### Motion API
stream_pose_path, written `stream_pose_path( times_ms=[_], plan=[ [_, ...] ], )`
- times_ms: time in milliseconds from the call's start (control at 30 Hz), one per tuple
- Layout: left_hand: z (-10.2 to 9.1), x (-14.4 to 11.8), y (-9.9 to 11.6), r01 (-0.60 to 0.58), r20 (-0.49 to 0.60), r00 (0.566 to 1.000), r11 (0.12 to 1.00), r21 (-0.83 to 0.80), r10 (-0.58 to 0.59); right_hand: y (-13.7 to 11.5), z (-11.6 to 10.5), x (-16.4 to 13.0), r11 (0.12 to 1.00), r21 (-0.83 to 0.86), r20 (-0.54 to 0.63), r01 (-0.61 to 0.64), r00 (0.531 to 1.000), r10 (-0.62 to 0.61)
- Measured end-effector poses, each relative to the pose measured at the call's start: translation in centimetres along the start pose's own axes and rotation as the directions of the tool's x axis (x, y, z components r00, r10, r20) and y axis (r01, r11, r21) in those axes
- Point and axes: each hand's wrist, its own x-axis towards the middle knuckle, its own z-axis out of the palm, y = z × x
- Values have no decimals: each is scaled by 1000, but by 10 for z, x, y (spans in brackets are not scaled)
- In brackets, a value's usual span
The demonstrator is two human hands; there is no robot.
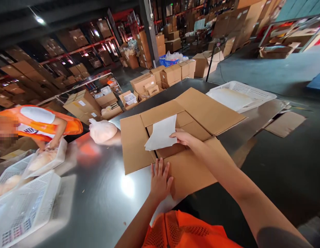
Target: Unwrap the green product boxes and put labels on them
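Left hand (160,179) flat, fingers spread on carton (175,137) flap – right hand (183,137) pinching white sheet (161,132), hanging lengthwise into carton

**What the view keeps back**

Under the left hand (160,179), the near flap of the cardboard box (175,137) is covered where the palm lies flat. Just beyond the right hand (183,137), the white sheet (161,132) hides the gap between the inner flaps, so the box's inside cannot be seen. Both forearms run out at the bottom edge, as does the orange vest (180,230). Far to the left of the left hand, a co-worker (38,124) is cut by the edge, face blurred; the white baskets (25,203) there are smeared, and their pale contents cannot be made out. The bagged pale lump (102,131) left of the box is too soft to identify.
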Motion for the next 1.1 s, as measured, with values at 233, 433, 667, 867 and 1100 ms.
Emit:
stream_pose_path(
  times_ms=[233,433,667,867,1100],
  plan=[
    [-47,-85,-51,254,143,954,458,-852,-263,-6,54,-95,995,78,294,55,953,-75],
    [-100,-170,-203,273,477,707,-421,-865,-522,29,172,-121,978,-207,702,-28,692,168],
    [-130,-278,-358,260,430,570,-343,-903,-700,96,304,-58,216,-728,685,650,688,238],
    [-110,-329,-383,456,388,566,-116,-882,-728,166,362,-39,-49,-795,595,605,793,133],
    [-54,-356,-362,531,327,503,-13,-848,-800,256,351,-44,-1,-860,508,510,858,74]
  ],
)
